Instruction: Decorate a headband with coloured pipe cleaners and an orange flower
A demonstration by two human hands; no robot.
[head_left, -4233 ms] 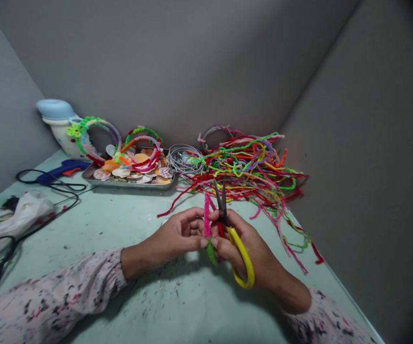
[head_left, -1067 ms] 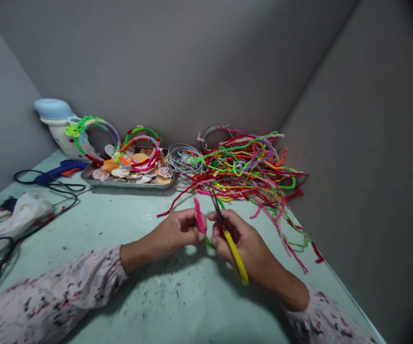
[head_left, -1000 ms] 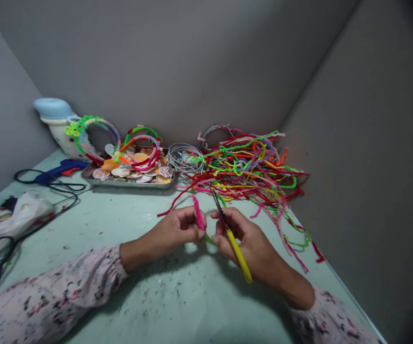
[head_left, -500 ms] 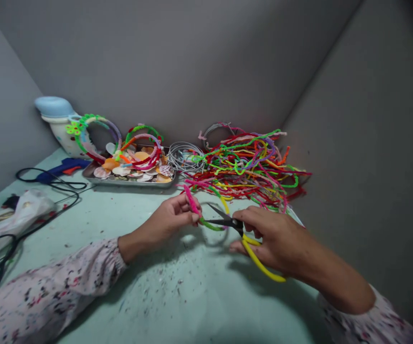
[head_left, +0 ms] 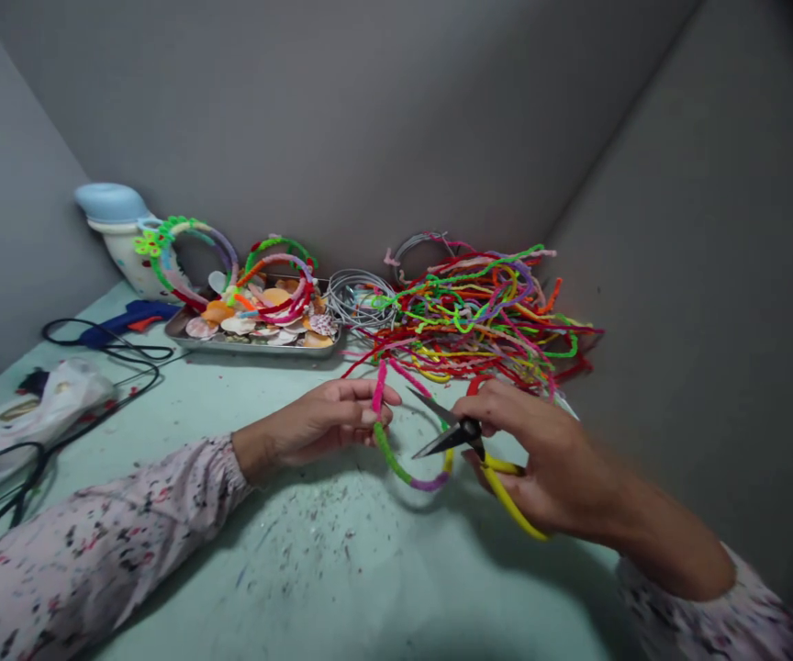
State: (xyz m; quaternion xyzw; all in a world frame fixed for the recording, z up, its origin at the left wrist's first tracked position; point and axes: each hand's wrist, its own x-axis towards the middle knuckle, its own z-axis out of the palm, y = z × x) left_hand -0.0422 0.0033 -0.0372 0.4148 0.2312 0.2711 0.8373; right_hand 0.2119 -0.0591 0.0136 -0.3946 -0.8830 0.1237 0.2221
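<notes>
My left hand (head_left: 338, 418) pinches a pipe-cleaner loop (head_left: 396, 465) between thumb and fingers at its pink part. The loop is wrapped in pink, green, purple and yellow and hangs over the table, its pink ends meeting at the top. In my right hand (head_left: 541, 450) is a pair of scissors (head_left: 466, 431) with yellow and red handles and dark blades. The blades are spread and point left, across the loop's right side. My right fingers are round the handles, partly hidden.
A metal tray (head_left: 259, 348) of seashells stands at the back, with decorated hoops (head_left: 276, 317) on it. Right of it lie coiled grey wire (head_left: 362, 298) and a tangled pile of pipe cleaners (head_left: 485, 303). A blue glue gun (head_left: 128, 319), black cable (head_left: 59, 445) and plastic bag (head_left: 59, 395) are at left.
The scissors' tips have drawn away from the pink-green join near my left fingers. The loop has turned and now hangs more upright, and my left fingers have loosened slightly.
</notes>
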